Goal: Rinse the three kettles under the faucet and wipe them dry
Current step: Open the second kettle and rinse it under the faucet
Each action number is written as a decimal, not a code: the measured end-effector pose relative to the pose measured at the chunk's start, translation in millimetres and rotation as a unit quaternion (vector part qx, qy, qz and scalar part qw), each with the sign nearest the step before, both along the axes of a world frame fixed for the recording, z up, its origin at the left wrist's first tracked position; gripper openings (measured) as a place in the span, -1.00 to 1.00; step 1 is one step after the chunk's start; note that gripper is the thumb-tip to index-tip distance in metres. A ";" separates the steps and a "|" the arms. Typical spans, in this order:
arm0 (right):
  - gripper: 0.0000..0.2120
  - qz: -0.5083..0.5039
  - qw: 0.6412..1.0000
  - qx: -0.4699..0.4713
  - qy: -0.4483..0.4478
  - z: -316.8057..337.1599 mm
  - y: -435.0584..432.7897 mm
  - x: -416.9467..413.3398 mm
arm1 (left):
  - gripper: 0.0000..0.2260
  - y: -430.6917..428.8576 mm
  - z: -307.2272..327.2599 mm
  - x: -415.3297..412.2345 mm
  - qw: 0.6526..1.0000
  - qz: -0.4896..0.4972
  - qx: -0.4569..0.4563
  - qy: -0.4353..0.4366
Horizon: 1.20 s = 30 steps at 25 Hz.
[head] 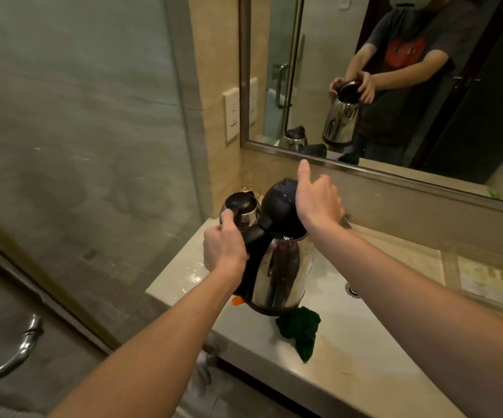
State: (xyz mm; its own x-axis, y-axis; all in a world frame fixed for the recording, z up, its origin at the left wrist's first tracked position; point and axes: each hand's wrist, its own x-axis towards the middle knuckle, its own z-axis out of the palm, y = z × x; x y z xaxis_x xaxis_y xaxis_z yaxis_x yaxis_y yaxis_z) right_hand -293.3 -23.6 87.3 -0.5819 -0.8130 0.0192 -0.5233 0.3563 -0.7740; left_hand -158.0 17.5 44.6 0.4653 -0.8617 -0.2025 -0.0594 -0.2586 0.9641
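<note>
A steel kettle with a black handle and an orange switch hangs above the basin's left side. My left hand grips its handle. Its black lid stands raised, and my right hand rests on the lid with the index finger pointing up and the other fingers over the far side. A second steel kettle stands on the counter's back left corner, partly hidden behind my left hand. A dark green cloth lies crumpled on the basin's front edge, under the held kettle. The faucet is mostly hidden behind my right wrist.
The white basin with its overflow hole lies to the right. Water wets the counter at the left. A mirror above the back wall reflects a person, the kettles and another dark object. A glass shower partition stands at the left.
</note>
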 end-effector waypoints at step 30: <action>-0.67 0.192 0.919 0.104 -0.329 -119.8 -127.4 202.9 | -0.61 -71.3 -80.1 168.0 0.959 0.229 0.089 0.141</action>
